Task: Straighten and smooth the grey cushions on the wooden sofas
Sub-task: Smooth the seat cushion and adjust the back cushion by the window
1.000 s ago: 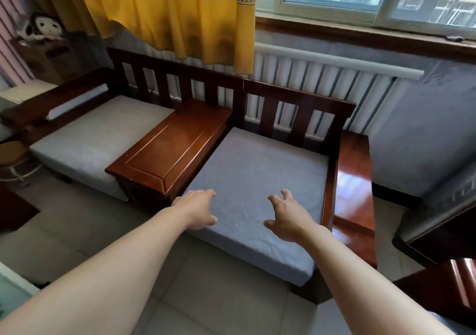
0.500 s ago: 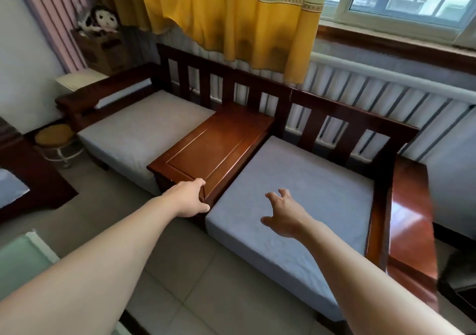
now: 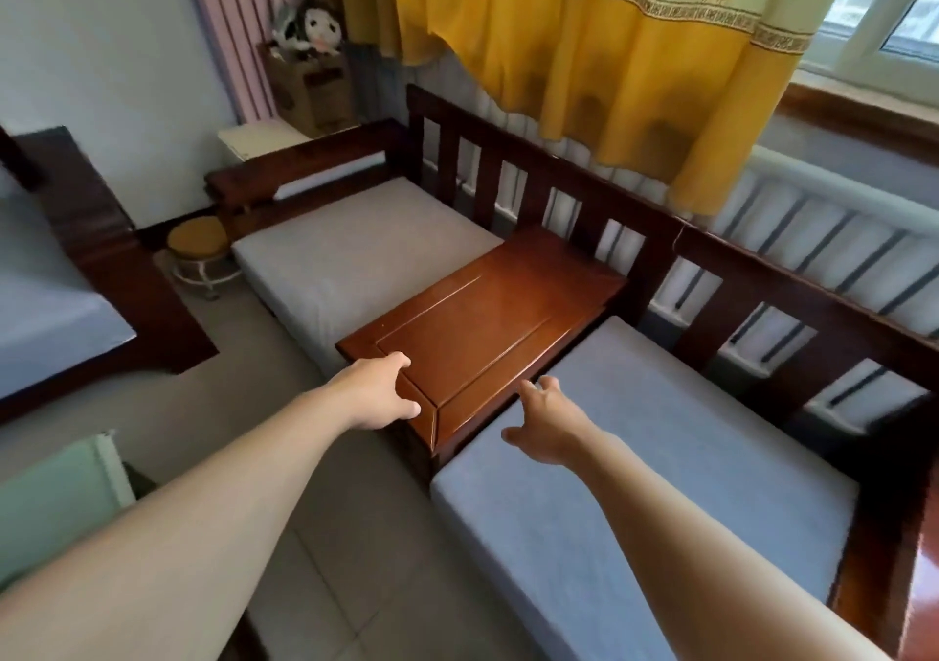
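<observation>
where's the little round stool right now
In the head view the round stool stands on the floor at the left, just beyond the far cushion, below the sofa's end armrest.

near cushion [image 3: 660, 467]: plain blue-grey
far cushion [image 3: 355, 259]: plain pale grey, warmer tone
sofa frame [image 3: 655, 253]: dark brown wood
centre surface [image 3: 488, 335]: glossy red-brown wood
curtain [image 3: 609, 50]: yellow, cream upper part, patterned band, darker blotches near the hem
stool [image 3: 198, 238]: mustard seat, white frame
plush toy [image 3: 310, 30]: black and white
floor [image 3: 244, 396]: grey tiles
</observation>
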The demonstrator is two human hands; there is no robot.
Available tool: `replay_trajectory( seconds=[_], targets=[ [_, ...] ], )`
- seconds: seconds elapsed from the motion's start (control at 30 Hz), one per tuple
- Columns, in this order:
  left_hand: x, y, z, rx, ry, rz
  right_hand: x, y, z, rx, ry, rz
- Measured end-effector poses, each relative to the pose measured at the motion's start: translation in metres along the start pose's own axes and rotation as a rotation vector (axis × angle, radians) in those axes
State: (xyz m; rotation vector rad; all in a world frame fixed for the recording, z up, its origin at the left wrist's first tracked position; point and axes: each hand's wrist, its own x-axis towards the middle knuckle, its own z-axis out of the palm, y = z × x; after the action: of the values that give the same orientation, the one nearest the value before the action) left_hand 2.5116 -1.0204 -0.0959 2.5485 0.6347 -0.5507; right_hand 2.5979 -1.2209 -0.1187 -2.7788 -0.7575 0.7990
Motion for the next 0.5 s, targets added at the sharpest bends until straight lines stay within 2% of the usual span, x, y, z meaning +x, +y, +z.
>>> replay_trajectory(
  seconds=[0.2,0.5],
  targets=[
    [0.031,-0.029,-0.037,-0.018,0.052,-0.069,0.072,-0.054,-0.023,-0.056,-0.049,-0.133],
    [0.109,-0.167,-0.123,-0.072,0.069,-0.206,0.205,-0.189,-0.036,-0.105,-0.072,-0.22]
  ],
)
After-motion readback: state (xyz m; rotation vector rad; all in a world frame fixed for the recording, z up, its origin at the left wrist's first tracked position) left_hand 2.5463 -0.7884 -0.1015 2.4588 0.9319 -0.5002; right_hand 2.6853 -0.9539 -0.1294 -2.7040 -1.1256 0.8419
